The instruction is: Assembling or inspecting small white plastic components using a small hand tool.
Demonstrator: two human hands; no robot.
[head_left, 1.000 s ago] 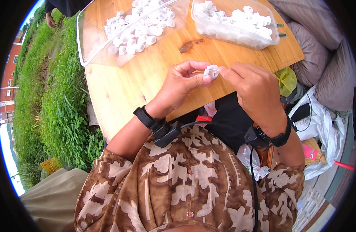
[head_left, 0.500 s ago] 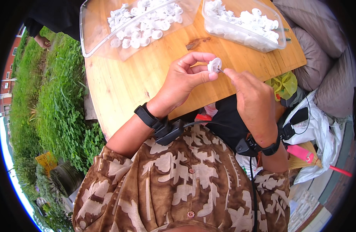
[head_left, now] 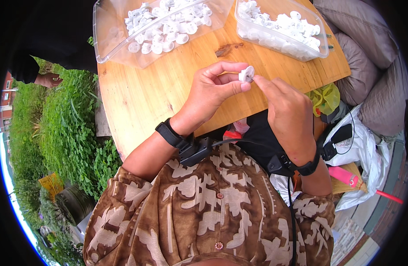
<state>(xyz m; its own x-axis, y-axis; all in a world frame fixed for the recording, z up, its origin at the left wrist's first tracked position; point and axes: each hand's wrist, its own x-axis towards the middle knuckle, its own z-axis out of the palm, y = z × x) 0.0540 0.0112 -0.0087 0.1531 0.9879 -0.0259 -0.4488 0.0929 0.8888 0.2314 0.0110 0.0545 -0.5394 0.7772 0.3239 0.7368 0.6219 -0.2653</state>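
Above the near part of the wooden table (head_left: 159, 88), my left hand (head_left: 212, 86) pinches a small round white plastic part (head_left: 245, 74) between thumb and fingers. The part is tilted, with its flat disc side toward the right. My right hand (head_left: 290, 111) is closed, its fingertips right beside the part. A thin dark metal piece (head_left: 250, 77) shows between those fingertips and the disc, its end at the disc's middle. Most of it is hidden in the fingers, so its kind cannot be made out.
Two clear plastic boxes, one at the far left (head_left: 98, 44) and one at the far right (head_left: 317, 56), hold many similar white parts. A yellow plastic bag (head_left: 326, 98) lies right of the table. At far left hangs another person's hand (head_left: 48, 80). Grass (head_left: 62, 119) borders the left side.
My right fingertips have come closer to the white part, and less of the thin metal piece shows. The other person's hand has moved lower. My left hand keeps its grip.
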